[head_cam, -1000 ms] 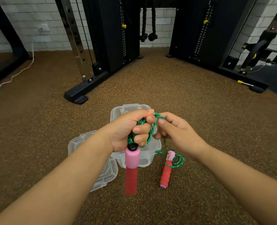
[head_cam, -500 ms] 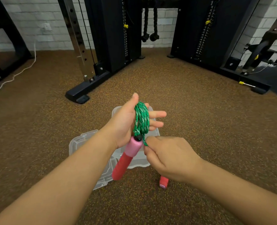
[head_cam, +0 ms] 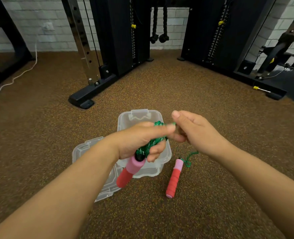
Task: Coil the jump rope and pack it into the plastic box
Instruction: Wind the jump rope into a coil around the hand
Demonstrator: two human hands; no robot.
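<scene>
Right hand (head_cam: 199,133) now up high by left fingers, no longer down low by handle; pinching green rope (head_cam: 157,124), pulling another loop over top. Left hand (head_cam: 139,142) now closing round rope bundle, fingers curled, no longer spread; pink-red handle (head_cam: 131,169) poking out below. Bundle growing, little rope left. Second handle (head_cam: 173,178) lying on floor (head_cam: 211,118), just beside clear plastic box (head_cam: 123,118). Box sitting open under hands, lid (head_cam: 84,150) touching its left side. Lots of open floor around; black gym frame (head_cam: 84,99) standing far off.

Gym, cable machine (head_cam: 118,37), rubber floor (head_cam: 160,90)
</scene>
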